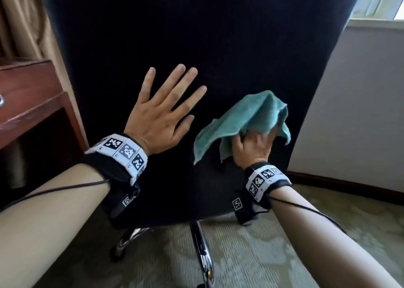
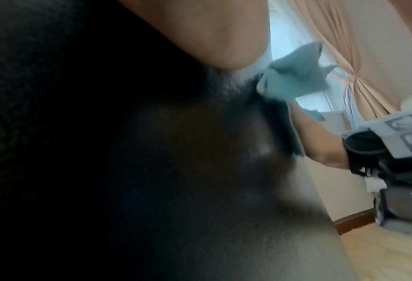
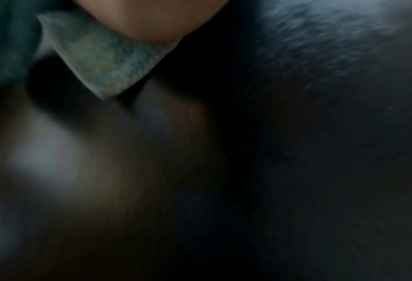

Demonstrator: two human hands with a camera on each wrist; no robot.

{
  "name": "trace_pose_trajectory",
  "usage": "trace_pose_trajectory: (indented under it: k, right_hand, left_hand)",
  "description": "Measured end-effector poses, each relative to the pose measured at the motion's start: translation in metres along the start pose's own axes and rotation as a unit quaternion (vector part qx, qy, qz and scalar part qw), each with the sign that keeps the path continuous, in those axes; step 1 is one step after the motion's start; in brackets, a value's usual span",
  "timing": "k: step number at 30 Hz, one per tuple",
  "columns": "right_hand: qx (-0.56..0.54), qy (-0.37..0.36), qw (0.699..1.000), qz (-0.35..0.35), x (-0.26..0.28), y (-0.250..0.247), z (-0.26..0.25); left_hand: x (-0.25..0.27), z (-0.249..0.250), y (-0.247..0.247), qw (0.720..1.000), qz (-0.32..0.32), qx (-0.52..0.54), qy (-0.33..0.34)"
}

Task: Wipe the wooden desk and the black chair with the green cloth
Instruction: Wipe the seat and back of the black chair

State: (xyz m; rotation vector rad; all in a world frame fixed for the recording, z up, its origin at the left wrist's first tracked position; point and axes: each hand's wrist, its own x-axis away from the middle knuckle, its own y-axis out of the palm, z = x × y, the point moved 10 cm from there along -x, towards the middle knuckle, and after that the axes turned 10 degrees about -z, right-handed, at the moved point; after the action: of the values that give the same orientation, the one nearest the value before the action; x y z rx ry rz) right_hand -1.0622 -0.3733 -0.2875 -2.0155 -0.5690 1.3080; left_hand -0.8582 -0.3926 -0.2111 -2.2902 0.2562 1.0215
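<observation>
The black chair (image 1: pixel 196 36) fills the middle of the head view, its dark back facing me. My left hand (image 1: pixel 161 112) lies flat against that back with the fingers spread and straight. To its right my right hand (image 1: pixel 253 145) grips the bunched green cloth (image 1: pixel 247 121) and holds it against the lower chair back. The left wrist view shows the cloth (image 2: pixel 293 76) and the right hand (image 2: pixel 320 140) beside the dark chair surface (image 2: pixel 103 152). In the right wrist view a fold of cloth (image 3: pixel 103 57) hangs under the palm. The wooden desk (image 1: pixel 26 95) stands at the left edge.
The chair's chrome base legs (image 1: pixel 201 250) spread over a patterned carpet (image 1: pixel 251 255). A pale wall (image 1: pixel 354 104) with a dark skirting board stands to the right, under a window (image 1: pixel 380 1). Beige curtains (image 1: pixel 19 20) hang behind the desk.
</observation>
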Motion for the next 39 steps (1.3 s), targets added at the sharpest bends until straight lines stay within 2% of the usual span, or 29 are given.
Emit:
trace_pose_trajectory:
  k: [1,3,5,7,10,11,13,15,16,18,20,21,23,25,26,27,28,30,31,32,33,35,37,39]
  right_hand:
    - [-0.052,0.077,0.996,0.002,0.000,-0.001,0.024]
    - [-0.152,0.204,0.967,0.011,0.006,0.002,0.053]
    - [-0.197,0.275,0.941,0.018,0.018,0.006,0.046]
    - [-0.238,0.275,0.931,0.028,0.029,0.015,0.020]
    - [-0.262,0.204,0.943,0.007,0.047,0.033,0.005]
    - [-0.297,0.219,0.929,-0.006,0.055,0.040,0.020]
    - [-0.388,0.267,0.881,-0.046,0.069,0.054,0.048]
    - [-0.435,0.257,0.858,-0.094,0.068,0.062,0.052]
    - [-0.441,0.282,0.848,-0.081,0.067,0.059,0.056]
    - [-0.420,0.330,0.845,0.006,0.059,0.041,0.067]
    - [-0.381,0.357,0.852,0.039,0.049,0.024,0.054]
    - [-0.357,0.331,0.872,0.043,0.039,0.016,0.037]
    - [-0.320,0.228,0.919,0.039,0.020,0.001,-0.024]
    - [-0.241,0.080,0.967,0.019,0.006,-0.006,-0.103]
    - [-0.172,-0.006,0.985,0.007,0.004,-0.010,-0.148]
    - [-0.091,-0.093,0.991,0.019,0.006,-0.010,-0.188]
    - [-0.042,-0.169,0.984,0.024,0.012,-0.009,-0.221]
    - [0.036,-0.310,0.950,-0.015,0.025,0.007,-0.262]
    - [0.072,-0.361,0.930,-0.013,0.031,0.006,-0.270]
    - [0.086,-0.384,0.919,0.011,0.031,-0.001,-0.267]
    - [0.081,-0.380,0.921,0.036,0.023,-0.013,-0.259]
    - [0.050,-0.329,0.939,0.089,0.001,-0.041,-0.242]
    - [0.057,-0.264,0.955,0.124,-0.015,-0.061,-0.242]
    - [0.049,-0.230,0.962,0.139,-0.018,-0.070,-0.260]
  left_hand:
    - [0.001,-0.001,0.001,1.000,0.004,-0.004,0.004]
    - [0.002,-0.004,0.002,1.000,0.016,-0.011,0.003]
    - [0.005,-0.008,0.004,1.000,0.024,-0.019,-0.006]
    - [0.010,-0.013,0.004,0.999,0.023,-0.026,-0.016]
    - [0.019,-0.022,0.003,1.000,0.002,-0.023,-0.018]
    - [0.021,-0.026,0.001,1.000,-0.008,-0.024,-0.014]
    - [0.029,-0.034,-0.002,0.999,-0.026,-0.026,-0.006]
    - [0.041,-0.045,-0.006,0.999,-0.035,-0.025,-0.023]
    - [0.048,-0.053,-0.008,0.998,-0.035,-0.021,-0.048]
    - [0.064,-0.076,-0.013,0.992,-0.032,-0.014,-0.124]
    - [0.079,-0.102,-0.018,0.975,-0.040,-0.006,-0.220]
    - [0.087,-0.116,-0.019,0.962,-0.048,0.006,-0.270]
    - [0.103,-0.142,-0.023,0.928,-0.055,0.063,-0.362]
    - [0.113,-0.159,-0.015,0.892,-0.062,0.145,-0.424]
    - [0.114,-0.158,-0.009,0.882,-0.077,0.178,-0.430]
    - [0.114,-0.154,0.000,0.882,-0.094,0.196,-0.418]
    - [0.113,-0.147,0.003,0.890,-0.107,0.199,-0.397]
    - [0.122,-0.143,0.005,0.899,-0.121,0.200,-0.370]
    - [0.131,-0.146,0.009,0.891,-0.138,0.219,-0.372]
    - [0.138,-0.148,0.013,0.880,-0.164,0.239,-0.376]
    - [0.140,-0.153,0.009,0.882,-0.164,0.234,-0.375]
    - [0.130,-0.163,0.002,0.904,-0.123,0.219,-0.347]
    - [0.119,-0.170,0.000,0.900,-0.092,0.246,-0.349]
    - [0.117,-0.170,-0.002,0.896,-0.078,0.255,-0.355]
